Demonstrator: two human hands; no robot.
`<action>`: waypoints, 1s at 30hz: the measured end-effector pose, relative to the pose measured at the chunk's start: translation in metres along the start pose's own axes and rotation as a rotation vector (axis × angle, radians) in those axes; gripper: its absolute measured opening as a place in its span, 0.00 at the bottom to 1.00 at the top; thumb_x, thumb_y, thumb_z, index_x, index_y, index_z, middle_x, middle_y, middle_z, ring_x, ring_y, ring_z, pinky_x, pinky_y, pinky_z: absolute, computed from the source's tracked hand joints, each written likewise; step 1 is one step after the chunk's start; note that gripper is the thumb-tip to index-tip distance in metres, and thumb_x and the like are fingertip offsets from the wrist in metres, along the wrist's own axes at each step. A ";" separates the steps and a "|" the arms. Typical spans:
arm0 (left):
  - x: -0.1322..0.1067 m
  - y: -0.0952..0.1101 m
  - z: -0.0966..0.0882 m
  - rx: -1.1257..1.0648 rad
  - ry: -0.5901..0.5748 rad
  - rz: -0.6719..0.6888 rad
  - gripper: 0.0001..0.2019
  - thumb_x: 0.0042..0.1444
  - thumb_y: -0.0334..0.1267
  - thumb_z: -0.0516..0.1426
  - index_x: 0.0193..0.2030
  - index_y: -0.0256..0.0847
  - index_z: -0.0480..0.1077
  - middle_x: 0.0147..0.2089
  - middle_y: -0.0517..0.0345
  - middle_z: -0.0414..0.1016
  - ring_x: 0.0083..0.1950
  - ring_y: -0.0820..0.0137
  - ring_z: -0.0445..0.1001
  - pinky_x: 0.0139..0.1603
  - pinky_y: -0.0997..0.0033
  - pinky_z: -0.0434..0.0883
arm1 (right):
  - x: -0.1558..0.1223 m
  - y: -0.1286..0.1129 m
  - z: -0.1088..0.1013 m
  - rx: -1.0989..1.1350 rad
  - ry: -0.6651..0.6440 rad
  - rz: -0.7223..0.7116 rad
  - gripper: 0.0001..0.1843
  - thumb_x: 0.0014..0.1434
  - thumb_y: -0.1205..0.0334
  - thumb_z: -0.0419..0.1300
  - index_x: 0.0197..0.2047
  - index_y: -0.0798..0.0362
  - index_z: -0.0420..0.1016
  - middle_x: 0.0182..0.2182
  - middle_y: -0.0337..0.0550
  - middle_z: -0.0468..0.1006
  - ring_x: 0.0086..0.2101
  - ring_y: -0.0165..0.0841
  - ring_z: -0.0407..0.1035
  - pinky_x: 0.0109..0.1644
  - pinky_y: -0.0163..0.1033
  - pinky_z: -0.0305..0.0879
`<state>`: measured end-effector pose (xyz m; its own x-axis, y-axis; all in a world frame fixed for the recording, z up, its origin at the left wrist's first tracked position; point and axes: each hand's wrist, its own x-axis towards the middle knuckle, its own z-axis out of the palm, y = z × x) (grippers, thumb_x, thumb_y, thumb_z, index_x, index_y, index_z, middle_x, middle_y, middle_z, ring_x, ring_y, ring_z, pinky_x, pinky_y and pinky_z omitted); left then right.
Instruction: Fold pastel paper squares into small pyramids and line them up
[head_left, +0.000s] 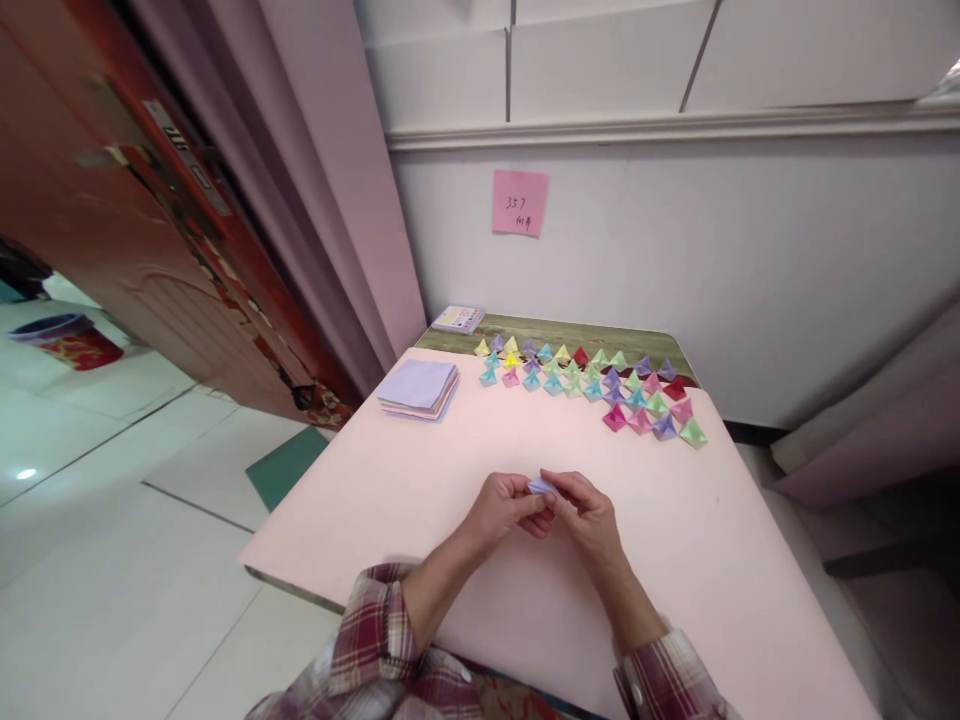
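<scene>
My left hand (506, 510) and my right hand (583, 512) meet over the middle of the pink table (420, 500), both pinched on a small lilac folded paper piece (540, 486) held between the fingertips. Beyond them, at the table's far side, lie several small folded paper shapes (592, 385) in many colours, set out in rows. A stack of square paper sheets (418, 388), lilac on top, rests at the far left of the table.
A small pack of coloured paper (457, 318) lies on the wooden ledge by the wall. A pink note (519, 203) is stuck on the wall. A red door (112, 200) stands open on the left, over tiled floor.
</scene>
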<state>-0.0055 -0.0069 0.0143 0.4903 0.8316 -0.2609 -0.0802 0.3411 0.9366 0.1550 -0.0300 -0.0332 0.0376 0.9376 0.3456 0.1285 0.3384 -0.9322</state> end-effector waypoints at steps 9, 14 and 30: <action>0.001 -0.006 0.000 -0.033 -0.001 0.036 0.18 0.48 0.47 0.65 0.35 0.32 0.72 0.29 0.51 0.78 0.29 0.70 0.77 0.34 0.69 0.75 | 0.001 0.006 0.000 -0.042 -0.056 0.008 0.13 0.59 0.57 0.61 0.47 0.46 0.79 0.40 0.45 0.76 0.40 0.36 0.72 0.41 0.40 0.70; 0.002 -0.011 0.002 -0.035 0.129 0.069 0.19 0.45 0.45 0.66 0.35 0.39 0.61 0.24 0.59 0.75 0.26 0.67 0.77 0.29 0.67 0.75 | -0.001 0.004 0.002 -0.032 -0.035 0.080 0.10 0.58 0.55 0.62 0.41 0.48 0.81 0.35 0.43 0.78 0.35 0.34 0.72 0.37 0.38 0.68; 0.000 0.002 -0.008 0.247 0.161 0.167 0.09 0.50 0.41 0.59 0.28 0.36 0.74 0.24 0.59 0.73 0.25 0.73 0.70 0.29 0.73 0.68 | -0.003 -0.007 0.006 0.002 -0.052 0.291 0.17 0.55 0.48 0.62 0.32 0.54 0.78 0.24 0.41 0.76 0.25 0.31 0.67 0.29 0.34 0.63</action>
<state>-0.0130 -0.0030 0.0144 0.3428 0.9325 -0.1138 0.0745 0.0937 0.9928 0.1479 -0.0348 -0.0282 0.0215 0.9981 0.0576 0.1179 0.0547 -0.9915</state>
